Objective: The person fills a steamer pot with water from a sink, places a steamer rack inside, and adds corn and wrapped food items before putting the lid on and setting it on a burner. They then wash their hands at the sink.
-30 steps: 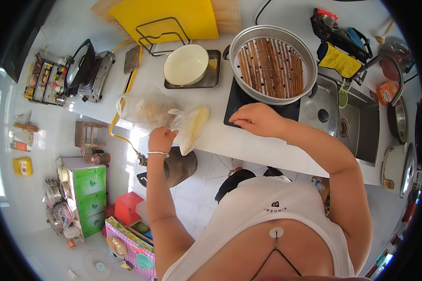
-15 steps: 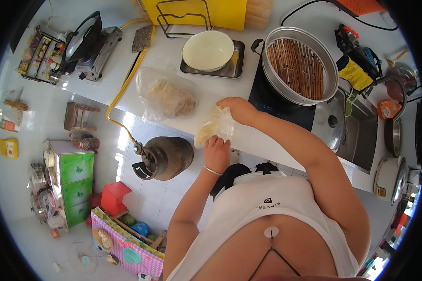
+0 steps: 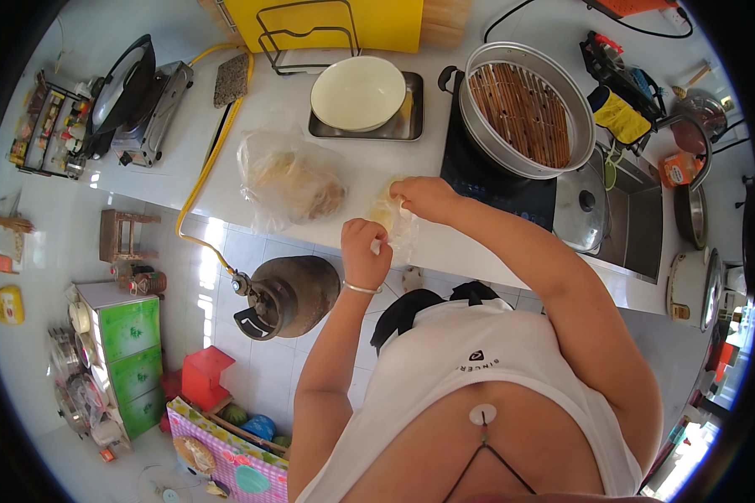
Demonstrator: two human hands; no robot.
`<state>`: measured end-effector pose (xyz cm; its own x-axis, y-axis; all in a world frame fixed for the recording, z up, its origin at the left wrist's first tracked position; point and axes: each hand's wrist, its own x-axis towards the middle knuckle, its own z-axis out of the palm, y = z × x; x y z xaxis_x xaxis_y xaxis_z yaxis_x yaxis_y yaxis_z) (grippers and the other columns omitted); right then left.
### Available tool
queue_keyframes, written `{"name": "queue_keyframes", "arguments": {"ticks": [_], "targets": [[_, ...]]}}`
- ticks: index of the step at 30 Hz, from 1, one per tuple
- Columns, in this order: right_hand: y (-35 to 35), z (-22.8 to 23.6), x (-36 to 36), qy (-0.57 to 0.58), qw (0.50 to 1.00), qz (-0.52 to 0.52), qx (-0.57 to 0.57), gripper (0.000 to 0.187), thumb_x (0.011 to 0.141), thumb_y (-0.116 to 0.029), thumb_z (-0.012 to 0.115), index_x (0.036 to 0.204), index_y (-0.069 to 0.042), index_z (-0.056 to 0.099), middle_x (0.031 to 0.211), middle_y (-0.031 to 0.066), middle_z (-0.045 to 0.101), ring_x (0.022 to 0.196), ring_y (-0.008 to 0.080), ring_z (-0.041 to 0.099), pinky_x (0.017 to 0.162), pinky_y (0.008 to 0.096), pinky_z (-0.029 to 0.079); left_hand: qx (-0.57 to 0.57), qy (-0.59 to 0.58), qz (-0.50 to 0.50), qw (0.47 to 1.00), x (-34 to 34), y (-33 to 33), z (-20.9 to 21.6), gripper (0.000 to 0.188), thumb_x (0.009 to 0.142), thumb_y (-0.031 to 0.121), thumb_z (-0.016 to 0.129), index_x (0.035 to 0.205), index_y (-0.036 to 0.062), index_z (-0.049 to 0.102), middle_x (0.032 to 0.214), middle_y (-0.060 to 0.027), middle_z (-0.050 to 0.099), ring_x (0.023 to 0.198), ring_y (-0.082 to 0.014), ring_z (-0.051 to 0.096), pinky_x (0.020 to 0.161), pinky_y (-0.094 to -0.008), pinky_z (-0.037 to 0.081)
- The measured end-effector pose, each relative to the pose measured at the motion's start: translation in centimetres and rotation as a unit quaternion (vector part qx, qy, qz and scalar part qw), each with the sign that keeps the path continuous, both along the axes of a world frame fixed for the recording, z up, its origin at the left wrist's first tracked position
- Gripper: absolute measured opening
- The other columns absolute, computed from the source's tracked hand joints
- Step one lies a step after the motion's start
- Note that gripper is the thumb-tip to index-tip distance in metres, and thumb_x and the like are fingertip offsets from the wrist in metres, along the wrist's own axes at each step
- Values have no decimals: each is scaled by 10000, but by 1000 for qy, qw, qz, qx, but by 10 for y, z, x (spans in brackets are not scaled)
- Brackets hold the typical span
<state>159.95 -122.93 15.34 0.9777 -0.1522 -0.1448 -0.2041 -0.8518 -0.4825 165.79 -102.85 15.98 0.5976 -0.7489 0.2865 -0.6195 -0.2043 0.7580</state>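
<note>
We see the right hand (image 3: 429,199) pinch a clear plastic bag (image 3: 405,237), its yellow filling (image 3: 382,213) partly hidden, but can't tell if the left hand (image 3: 365,253), fingers curled, grips it too.

Small bag (image 3: 405,236): thin clear plastic, crinkled, shiny. Larger bag (image 3: 287,180): clear plastic, wrinkled, glossy. Bowl (image 3: 358,94): smooth, glossy, enamel-like. Tray (image 3: 414,124): shiny metal. Steamer (image 3: 582,138): smooth metal, satin sheen; slats (image 3: 518,115) wood or bamboo by look. Cooktop (image 3: 495,197): glossy, glass-like. Worktop (image 3: 457,239): smooth, faint gloss. Gas cylinder (image 3: 300,295): matt metal, worn.
</note>
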Motion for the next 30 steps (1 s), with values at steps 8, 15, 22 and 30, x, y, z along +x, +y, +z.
{"name": "queue_keyframes", "arguments": {"ticks": [8,15,22,30], "targets": [[-23,9,18,-111,695,-437,560,182,901,-182,582,947,-7,564,778,124,662,619,186,661,531,292,543,-108,219,-132,961,4,52,36,175,615,-64,503,724,73,493,768,-22,592,915,-267,608,1069,-509,322],[27,14,11,-61,944,-19,323,170,853,-166,586,798,-22,656,817,153,673,676,241,666,595,348,544,-223,240,-145,934,4,58,58,158,626,-68,517,724,54,508,744,-37,557,766,-206,569,961,-461,417],[38,19,11,56,982,67,-170,131,757,-63,573,835,-43,677,829,124,633,824,297,648,724,398,525,23,158,-1,987,12,78,36,103,778,45,626,866,-2,602,791,-82,604,651,-210,575,611,-335,495],[57,-4,18,-87,952,253,-148,90,725,-110,603,790,-89,661,863,67,605,884,242,571,698,351,504,335,-72,28,939,-4,58,14,747,696,222,776,1309,-3,413,1026,-156,633,819,-315,656,657,-373,532]]}}
